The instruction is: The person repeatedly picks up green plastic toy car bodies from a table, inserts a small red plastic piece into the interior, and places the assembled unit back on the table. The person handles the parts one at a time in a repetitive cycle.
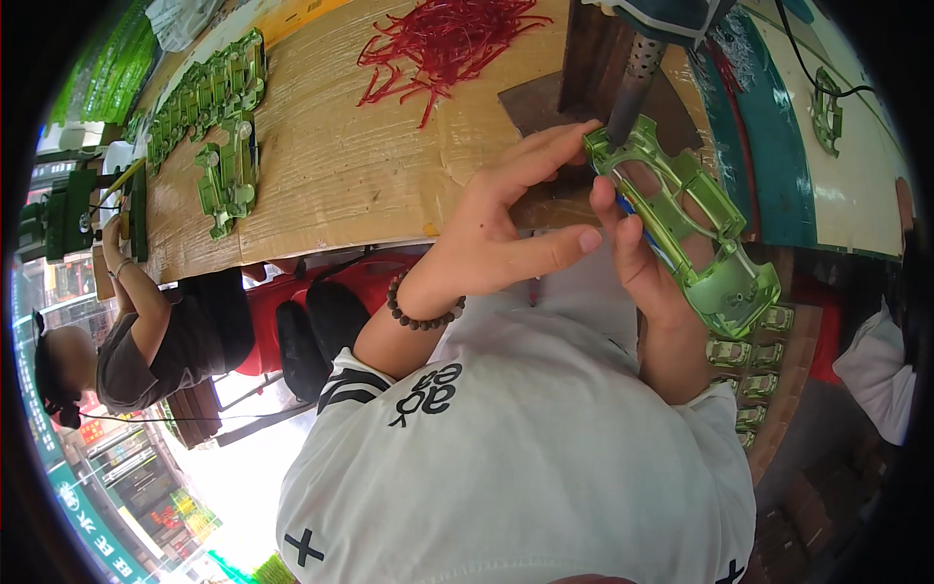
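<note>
A translucent green plastic toy car body (689, 209) with open window gaps lies tilted in my right hand (644, 268), which grips it along its near left side; part of that hand is hidden behind it. My left hand (501, 229) reaches from the left, fingers stretched and thumb apart, its fingertips at the body's far left corner. A perforated metal tube (639, 83) points down from a dark tool (666, 15), its lower end at the body's far end. Whether the tube touches the plastic I cannot tell.
Several similar green car bodies (229, 175) stand in rows at the table's left, beside the cardboard top (321, 146). Thin red plastic strips (448, 49) lie heaped at the back. More green bodies (764, 355) sit in a tray at my right. Another person (146, 331) works at left.
</note>
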`<action>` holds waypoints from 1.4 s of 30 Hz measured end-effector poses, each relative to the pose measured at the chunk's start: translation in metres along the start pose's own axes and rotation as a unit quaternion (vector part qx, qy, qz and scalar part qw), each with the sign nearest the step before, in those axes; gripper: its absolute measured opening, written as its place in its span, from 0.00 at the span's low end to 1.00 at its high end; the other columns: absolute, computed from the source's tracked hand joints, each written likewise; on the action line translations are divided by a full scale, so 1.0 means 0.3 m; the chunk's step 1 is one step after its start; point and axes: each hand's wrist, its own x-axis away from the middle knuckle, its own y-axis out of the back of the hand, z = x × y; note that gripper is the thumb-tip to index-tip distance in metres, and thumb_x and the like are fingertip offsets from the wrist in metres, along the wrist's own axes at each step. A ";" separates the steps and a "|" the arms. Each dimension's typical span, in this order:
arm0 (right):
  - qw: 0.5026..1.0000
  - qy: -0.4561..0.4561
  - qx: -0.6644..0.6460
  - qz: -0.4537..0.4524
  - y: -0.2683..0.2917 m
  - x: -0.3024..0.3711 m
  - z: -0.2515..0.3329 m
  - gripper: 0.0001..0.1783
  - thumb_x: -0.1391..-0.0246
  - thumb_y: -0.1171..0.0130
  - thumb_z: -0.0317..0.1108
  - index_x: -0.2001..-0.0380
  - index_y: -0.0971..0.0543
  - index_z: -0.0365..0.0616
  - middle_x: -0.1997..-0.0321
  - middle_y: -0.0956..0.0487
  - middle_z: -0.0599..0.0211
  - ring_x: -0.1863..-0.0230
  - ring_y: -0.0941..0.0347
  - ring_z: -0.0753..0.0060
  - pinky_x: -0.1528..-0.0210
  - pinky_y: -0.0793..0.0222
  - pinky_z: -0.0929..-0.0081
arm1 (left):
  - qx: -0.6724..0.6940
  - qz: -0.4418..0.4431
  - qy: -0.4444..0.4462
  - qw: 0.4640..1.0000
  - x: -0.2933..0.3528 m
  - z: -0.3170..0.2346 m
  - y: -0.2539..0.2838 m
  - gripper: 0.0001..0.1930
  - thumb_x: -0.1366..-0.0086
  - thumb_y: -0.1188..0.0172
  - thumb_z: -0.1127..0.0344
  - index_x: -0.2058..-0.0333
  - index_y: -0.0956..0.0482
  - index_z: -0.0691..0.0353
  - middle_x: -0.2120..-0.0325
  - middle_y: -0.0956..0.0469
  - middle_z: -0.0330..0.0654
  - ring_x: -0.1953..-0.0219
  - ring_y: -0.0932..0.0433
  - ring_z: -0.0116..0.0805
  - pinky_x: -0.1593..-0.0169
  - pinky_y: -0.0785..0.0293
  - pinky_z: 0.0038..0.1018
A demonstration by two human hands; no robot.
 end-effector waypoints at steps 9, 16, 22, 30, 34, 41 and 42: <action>0.999 0.009 0.028 0.035 0.014 -0.010 0.033 0.30 0.40 0.61 0.46 0.42 0.47 0.36 0.38 0.45 0.47 0.37 0.52 0.40 0.42 0.39 0.54 | -0.078 0.030 -0.026 0.996 -0.030 0.000 0.009 0.38 0.56 0.34 0.64 0.44 0.38 0.66 0.51 0.33 0.46 0.54 0.33 0.33 0.53 0.38 0.24; 0.997 0.022 0.052 0.046 0.014 -0.002 0.031 0.30 0.40 0.61 0.47 0.41 0.47 0.38 0.37 0.46 0.49 0.36 0.53 0.40 0.42 0.39 0.53 | -0.115 0.042 -0.050 0.991 -0.037 -0.004 0.007 0.39 0.56 0.34 0.64 0.44 0.38 0.67 0.50 0.34 0.48 0.53 0.32 0.34 0.52 0.37 0.26; 0.998 0.009 0.026 0.054 0.027 0.008 0.037 0.31 0.40 0.60 0.47 0.40 0.48 0.40 0.36 0.48 0.51 0.36 0.54 0.40 0.41 0.41 0.51 | -0.121 0.049 -0.068 0.989 -0.035 -0.007 0.004 0.39 0.56 0.33 0.65 0.45 0.38 0.70 0.49 0.35 0.52 0.49 0.33 0.38 0.47 0.38 0.28; 0.999 0.004 0.036 0.035 0.015 0.013 0.037 0.30 0.41 0.59 0.44 0.40 0.47 0.40 0.36 0.47 0.52 0.36 0.54 0.41 0.40 0.41 0.53 | -0.130 0.051 -0.071 0.988 -0.030 -0.011 0.010 0.39 0.56 0.33 0.66 0.44 0.39 0.69 0.48 0.35 0.51 0.48 0.34 0.39 0.45 0.39 0.29; 0.999 0.000 0.040 0.032 0.019 0.006 0.041 0.30 0.41 0.59 0.45 0.40 0.47 0.40 0.36 0.47 0.52 0.36 0.53 0.41 0.40 0.41 0.53 | -0.126 0.043 -0.057 0.989 -0.027 -0.011 0.010 0.39 0.57 0.34 0.66 0.44 0.39 0.66 0.49 0.35 0.49 0.51 0.33 0.37 0.48 0.37 0.28; 0.998 -0.007 0.051 0.036 0.011 -0.002 0.040 0.30 0.40 0.60 0.46 0.40 0.47 0.40 0.36 0.47 0.52 0.36 0.53 0.41 0.41 0.41 0.53 | -0.110 0.038 -0.059 0.991 -0.025 -0.008 0.014 0.40 0.57 0.34 0.64 0.43 0.38 0.64 0.49 0.34 0.47 0.53 0.32 0.35 0.52 0.36 0.27; 0.998 -0.007 0.045 0.038 0.013 0.000 0.040 0.30 0.40 0.60 0.46 0.40 0.47 0.40 0.36 0.47 0.52 0.36 0.54 0.40 0.41 0.41 0.52 | -0.115 0.038 -0.062 0.991 -0.026 -0.010 0.013 0.40 0.57 0.34 0.64 0.43 0.38 0.65 0.49 0.34 0.47 0.53 0.32 0.35 0.52 0.36 0.27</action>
